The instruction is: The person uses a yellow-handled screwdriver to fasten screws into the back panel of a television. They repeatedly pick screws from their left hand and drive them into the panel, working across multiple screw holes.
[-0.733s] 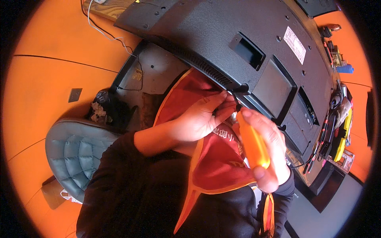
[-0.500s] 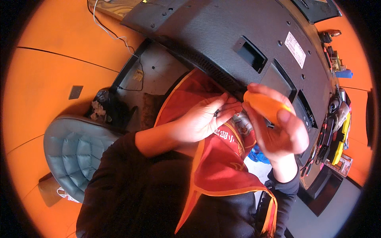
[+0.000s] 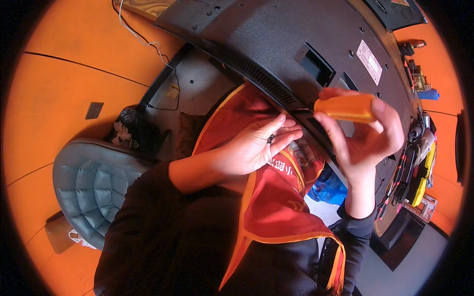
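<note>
Nearest you: red apron [image 3: 276, 217], orange trim. Your left hand [image 3: 256, 145] is palm up, loosely spread, small dark pieces [image 3: 270, 139] at the base of its fingers. Your right hand [image 3: 368, 143] pinches an orange-handled tool [image 3: 344, 107] by the near edge of the black panel [image 3: 261, 44]; tip contact cannot be told. Panel lies on the bench [image 3: 148, 6]; past its right side, a blue cylinder [image 3: 428, 93].
</note>
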`<action>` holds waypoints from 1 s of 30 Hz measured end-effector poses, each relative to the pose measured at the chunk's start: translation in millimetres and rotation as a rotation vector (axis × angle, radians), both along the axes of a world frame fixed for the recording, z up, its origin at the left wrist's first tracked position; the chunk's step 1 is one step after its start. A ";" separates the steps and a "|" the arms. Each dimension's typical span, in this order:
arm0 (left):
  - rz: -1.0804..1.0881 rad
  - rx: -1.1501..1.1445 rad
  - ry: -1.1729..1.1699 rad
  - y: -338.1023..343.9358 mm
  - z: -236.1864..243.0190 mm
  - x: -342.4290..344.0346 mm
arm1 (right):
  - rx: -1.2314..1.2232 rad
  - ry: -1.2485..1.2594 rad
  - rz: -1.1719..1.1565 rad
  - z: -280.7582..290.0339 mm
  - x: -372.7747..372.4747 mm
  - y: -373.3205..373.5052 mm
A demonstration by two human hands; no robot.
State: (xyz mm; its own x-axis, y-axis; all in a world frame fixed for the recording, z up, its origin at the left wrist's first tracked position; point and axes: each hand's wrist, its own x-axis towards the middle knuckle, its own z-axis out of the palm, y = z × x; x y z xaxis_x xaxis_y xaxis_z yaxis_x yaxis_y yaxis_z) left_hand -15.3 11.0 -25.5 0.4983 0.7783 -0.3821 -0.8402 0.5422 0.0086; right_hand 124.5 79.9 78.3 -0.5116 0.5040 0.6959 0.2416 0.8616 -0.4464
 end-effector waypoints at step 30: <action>0.046 -0.069 -0.058 -5.0 -9.8 3.2 | -0.347 0.101 0.124 -9.4 8.7 2.2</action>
